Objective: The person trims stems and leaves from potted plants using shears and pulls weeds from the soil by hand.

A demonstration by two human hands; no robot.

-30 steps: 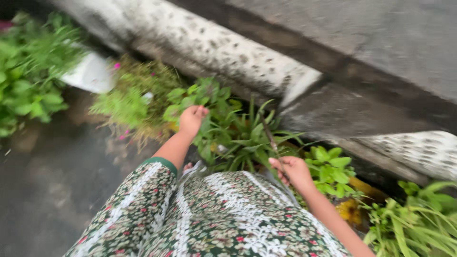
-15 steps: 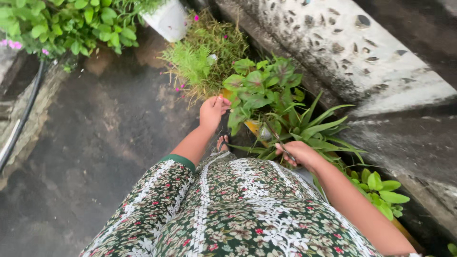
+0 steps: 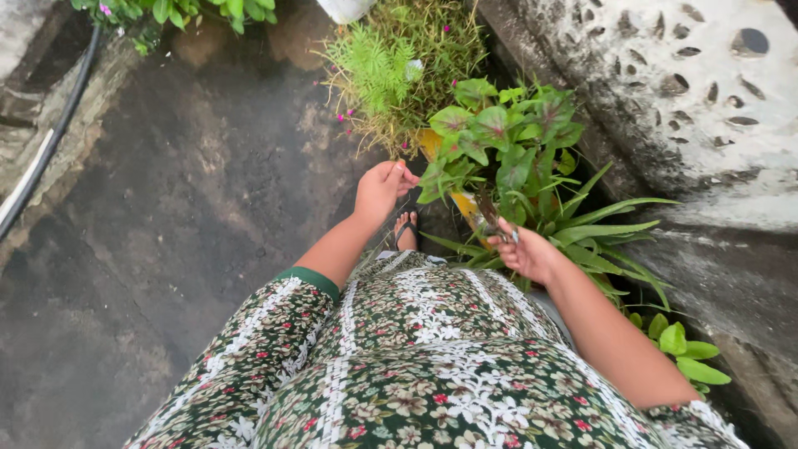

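From the head camera, the left hand (image 3: 381, 188) hangs over wet dark ground with its fingers (image 3: 405, 175) curled loosely inward and holding nothing, their tips just short of the nearest leaf of the green-and-pink-leaved plant (image 3: 499, 141). The right hand (image 3: 525, 251) has its fingers (image 3: 504, 241) pinched around a small bunch of dark, dried stems (image 3: 487, 214) that stick up from the grip, directly in front of that plant. The long spiky leaves of an aloe-like plant (image 3: 594, 229) spread just beyond the knuckles, and a sandalled foot (image 3: 406, 228) shows between the two hands, below the left fingertips.
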